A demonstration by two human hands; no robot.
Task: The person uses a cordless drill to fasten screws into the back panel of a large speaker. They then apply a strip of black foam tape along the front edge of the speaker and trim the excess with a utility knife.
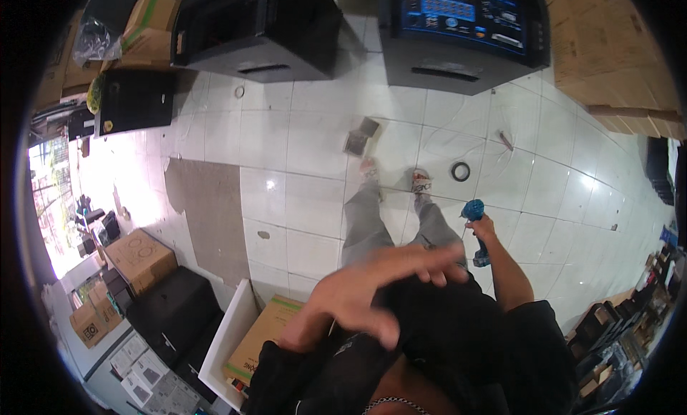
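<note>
My right hand (482, 227) is closed round the handle of a teal cordless drill (473, 210), held low beside my right leg. Its dark battery base shows below the fist. In front of my body, close to the camera, my left hand (376, 282) is raised. Its fingers are stretched out and the thumb stands apart; nothing is in it. The fingers are slightly blurred by motion. Beneath my left forearm a flat cardboard box (261, 336) lies in a white-sided container (227, 336).
Two large black speaker cabinets (300, 42) (458, 64) stand ahead on the white tiled floor. A black tape roll (460, 171), two small dark squares (356, 143) and a flat cardboard sheet (211, 214) lie on the floor. Stacked cartons (608, 50) rise at the far right.
</note>
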